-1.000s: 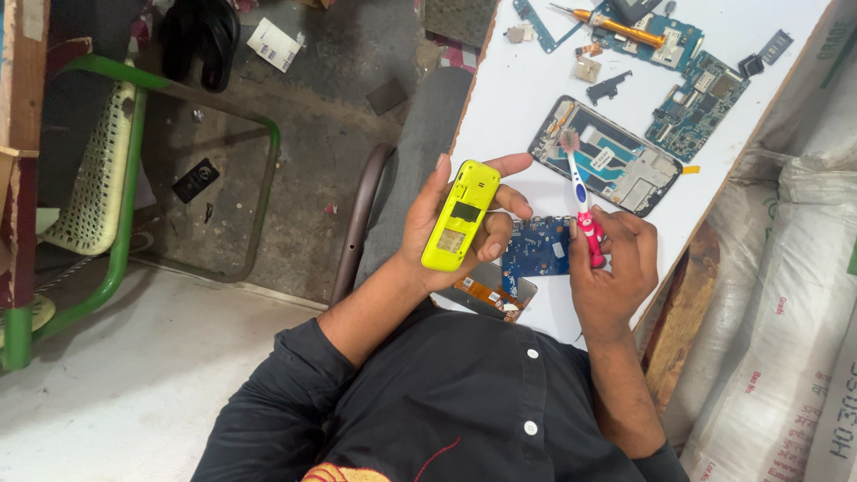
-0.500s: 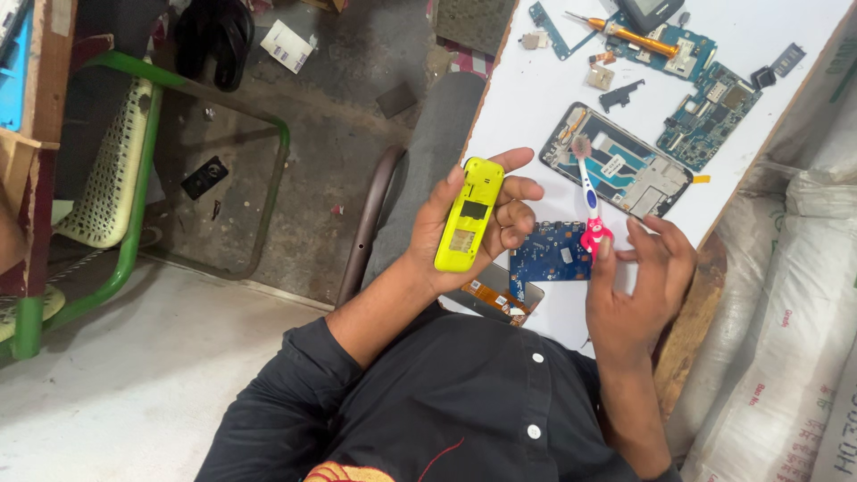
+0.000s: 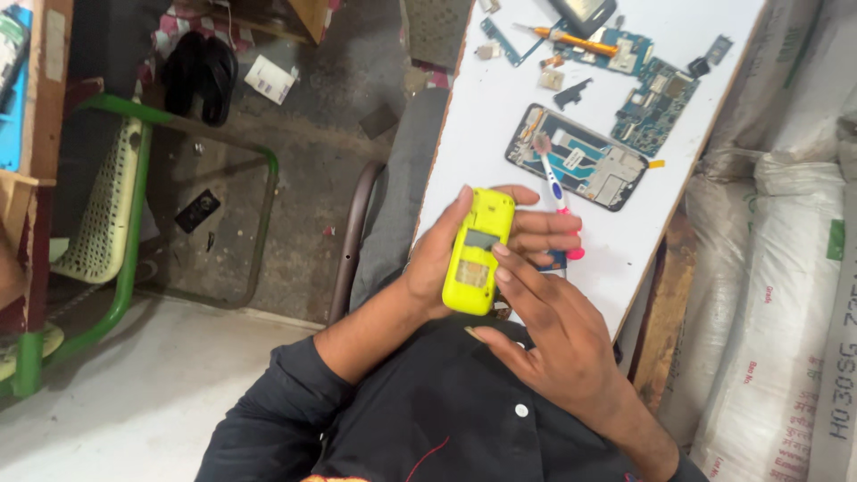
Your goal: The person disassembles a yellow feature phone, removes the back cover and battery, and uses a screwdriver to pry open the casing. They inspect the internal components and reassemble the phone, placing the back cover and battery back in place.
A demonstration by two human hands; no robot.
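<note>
Head view, looking down: left hand [image 3: 446, 259] wraps the bright yellow plastic phone shell [image 3: 479, 251] from behind, thumb along one long edge & fingertips curled round the other, so the open back w/ its grey recess faces up toward the camera; shell sits tilted, top end pointing away from the body, held above the near edge of the white board tabletop [image 3: 482, 134]. Right hand [image 3: 553, 335] is spread, not closed on anything; index fingertip rests on the shell's open face near the recess, other fingers fanned loose below the grip, prob. so the part can be pressed or felt while the left hand steadies it. Just past the gripping fingers lies a white toothbrush w/ pink handle end [image 3: 555, 189], bristle head resting on a black phone frame w/ exposed blue-green board [image 3: 576, 159]; a small blue part peeks out under the fingers, too hidden to identify. Further out from the grip: a loose green circuit board [image 3: 652, 109], an orange-handled screwdriver [image 3: 571, 40], small black & metal bits. Nothing lies between the two hands & the shell. Beside the tabletop, white woven sacks [image 3: 786, 268] crowd the right arm's side; on the left arm's side, a green metal-frame chair [image 3: 116, 205] & black sandals [image 3: 201, 76] stand well apart on the floor.
</note>
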